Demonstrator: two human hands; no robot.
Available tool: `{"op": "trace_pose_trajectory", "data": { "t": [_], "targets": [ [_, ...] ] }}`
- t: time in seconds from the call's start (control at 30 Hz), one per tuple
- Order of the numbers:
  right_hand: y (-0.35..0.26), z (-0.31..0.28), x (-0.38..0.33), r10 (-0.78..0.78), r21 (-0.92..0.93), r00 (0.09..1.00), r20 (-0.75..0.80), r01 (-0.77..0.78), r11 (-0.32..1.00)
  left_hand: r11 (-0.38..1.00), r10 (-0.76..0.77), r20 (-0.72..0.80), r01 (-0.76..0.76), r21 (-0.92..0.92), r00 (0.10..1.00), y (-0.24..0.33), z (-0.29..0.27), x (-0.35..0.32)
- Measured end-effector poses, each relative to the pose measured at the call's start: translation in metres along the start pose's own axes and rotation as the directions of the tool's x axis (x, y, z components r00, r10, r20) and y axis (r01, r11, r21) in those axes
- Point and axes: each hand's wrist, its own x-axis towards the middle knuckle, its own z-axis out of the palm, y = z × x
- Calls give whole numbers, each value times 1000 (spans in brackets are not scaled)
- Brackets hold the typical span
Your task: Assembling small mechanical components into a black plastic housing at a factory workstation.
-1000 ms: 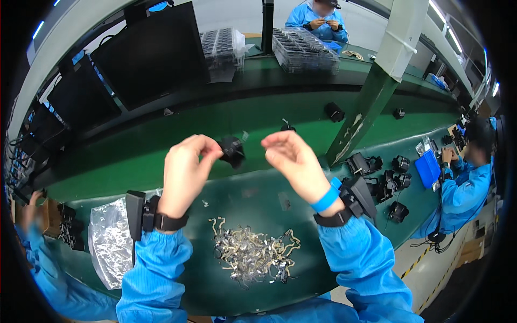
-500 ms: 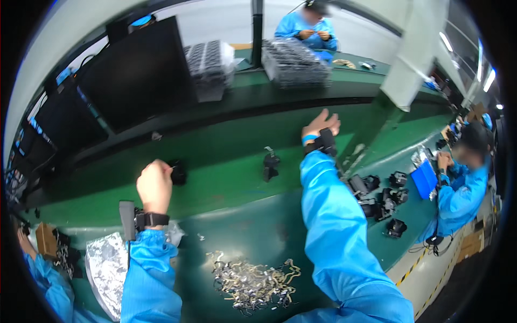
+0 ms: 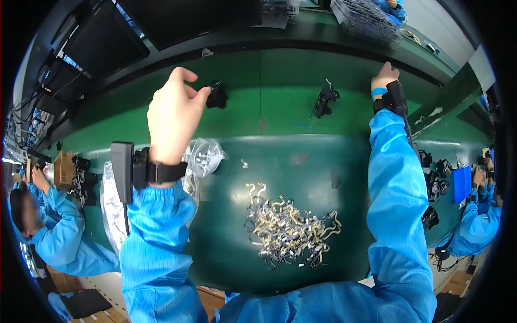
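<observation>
Two small black parts (image 3: 217, 98) (image 3: 325, 100), one heap of metal clips (image 3: 288, 231).

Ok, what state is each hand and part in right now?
Left hand: raised, fingertips pinching a small black part.
Right hand: stretched far forward, holding nothing visible.
Second black part: lying alone on the green belt.
Metal clips: loose heap.
Plastic bag: crumpled.

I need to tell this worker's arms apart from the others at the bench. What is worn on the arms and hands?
Both arms wear bright blue smock sleeves with gathered cuffs; the hands are bare. The left hand has a black wrist strap carrying a long flat black block. The right hand has a light blue wristband, then a black strapped device with a thin cable running down the sleeve.
</observation>
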Motion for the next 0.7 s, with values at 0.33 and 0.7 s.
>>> {"op": "trace_pose_trajectory", "data": {
  "t": [0.33,0.7],
  "targets": [
    [68,51,-20,-109,-14,992,56,110,994,914,392,363,-312,-260,845,30,0,-139],
    [11,-106,-119,-286,193,958,-19,284,939,968,211,358,-143,-207,910,11,51,-148]
  ]
}}
